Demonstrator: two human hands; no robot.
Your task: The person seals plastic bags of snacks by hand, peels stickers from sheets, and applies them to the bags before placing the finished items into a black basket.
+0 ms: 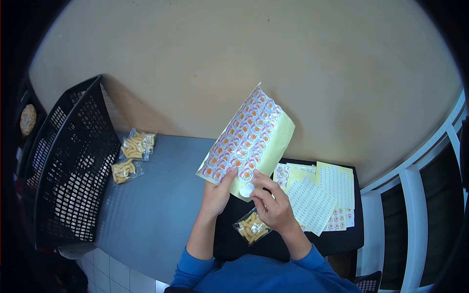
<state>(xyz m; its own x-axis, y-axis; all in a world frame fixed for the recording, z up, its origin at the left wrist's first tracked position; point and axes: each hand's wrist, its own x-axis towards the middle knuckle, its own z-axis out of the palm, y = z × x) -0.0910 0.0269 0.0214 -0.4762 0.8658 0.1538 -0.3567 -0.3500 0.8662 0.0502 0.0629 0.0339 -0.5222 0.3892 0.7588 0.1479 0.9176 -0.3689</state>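
- And here are the hands, low and just right of centre in the frame: the left hand (216, 196) has the sheet (249, 134) by its bottom edge, thumb on the printed face; the right hand (276, 207) is closed in a fine pinch on the sticker (247, 190), a small white round right at the sheet's lower edge.
- The sheet itself fills the middle of the frame, tilted, its top leaning right, its sides bowing. It looks light and limp, glossy enough to slide a little, and easy to crease; a flat grip on the plain yellow margin should suit it best.
- The sticker, now, weighs next to nothing! It looks thin and bendy, probably tacky on one side (which side, I cannot tell), so the very rim is the place to take it.
- Just below the hands, at bottom centre, lies a bag (252, 227) of pale snack sticks on the black cloth (229, 215). Clear, slippery film, light, contents likely brittle: lift it by a corner, no squeezing.
- Over to the right, loose papers (312, 200) overlap, thin and apt to slip apart.
- Far left, the basket (78, 161) stands tall and rigid, with two pouches (138, 145) beside it on the grey table (161, 195).
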